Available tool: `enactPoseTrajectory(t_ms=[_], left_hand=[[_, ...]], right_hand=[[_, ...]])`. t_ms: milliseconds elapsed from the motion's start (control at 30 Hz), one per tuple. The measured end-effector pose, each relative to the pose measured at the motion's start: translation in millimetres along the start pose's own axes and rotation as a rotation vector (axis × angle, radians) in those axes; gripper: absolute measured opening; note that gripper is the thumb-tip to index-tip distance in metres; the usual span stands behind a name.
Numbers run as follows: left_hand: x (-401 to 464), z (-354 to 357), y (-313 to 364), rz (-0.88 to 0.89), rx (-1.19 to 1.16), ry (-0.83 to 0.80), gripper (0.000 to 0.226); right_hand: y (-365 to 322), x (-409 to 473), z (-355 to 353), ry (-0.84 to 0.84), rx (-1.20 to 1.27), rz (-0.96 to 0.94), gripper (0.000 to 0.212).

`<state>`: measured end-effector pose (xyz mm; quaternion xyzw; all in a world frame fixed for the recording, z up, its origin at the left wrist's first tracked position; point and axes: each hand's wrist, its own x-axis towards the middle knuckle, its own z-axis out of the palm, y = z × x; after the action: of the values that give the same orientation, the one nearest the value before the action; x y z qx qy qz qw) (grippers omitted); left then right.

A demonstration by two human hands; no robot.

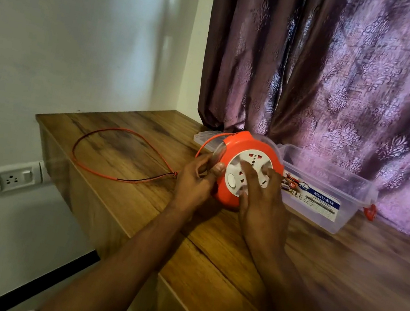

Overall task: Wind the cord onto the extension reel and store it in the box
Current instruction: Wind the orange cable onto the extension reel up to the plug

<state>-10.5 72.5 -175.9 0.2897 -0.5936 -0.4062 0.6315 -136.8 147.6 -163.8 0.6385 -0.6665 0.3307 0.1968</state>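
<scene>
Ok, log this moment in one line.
left hand grips round orange plastic reel | right hand on face | red cord loose | clear box open

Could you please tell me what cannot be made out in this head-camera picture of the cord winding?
- Plug end of the cord: not visible; the cord runs behind the left hand.
- Cord already wound on the reel: hidden by its orange housing and motion blur.
- Right hand fingers: blurred, exact contact on the white face unclear.
- Inside of the box: partly blocked by the reel; small label print unreadable.
</scene>
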Motion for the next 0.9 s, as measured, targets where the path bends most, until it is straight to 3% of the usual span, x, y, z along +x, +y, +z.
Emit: enactPoseTrajectory(t_ms=[167,533,700,900], left_hand=[[-0.7,-1.7,1.2,-0.005,0.025,-0.02,0.035],[-4.4,-1.3,4.4,-0.015,0.007,-0.053,0.031],[-4.4,-0.7,4.5,-0.006,0.017,-0.067,0.053],[-6.9,-0.2,8.2,0.004,0.004,-0.098,0.03]], right_hand=[[2.3,-0.6,0.3,-0.068,-0.004,0.01,0.065],[-0.9,1.2,-8.4,-0.01,0.088,0.141,0.056],[-1.4,3.6,-6.6,0.065,0.226,0.27,0.058],[-6.0,5.3,-7.3,0.083,0.393,0.435,0.054]])
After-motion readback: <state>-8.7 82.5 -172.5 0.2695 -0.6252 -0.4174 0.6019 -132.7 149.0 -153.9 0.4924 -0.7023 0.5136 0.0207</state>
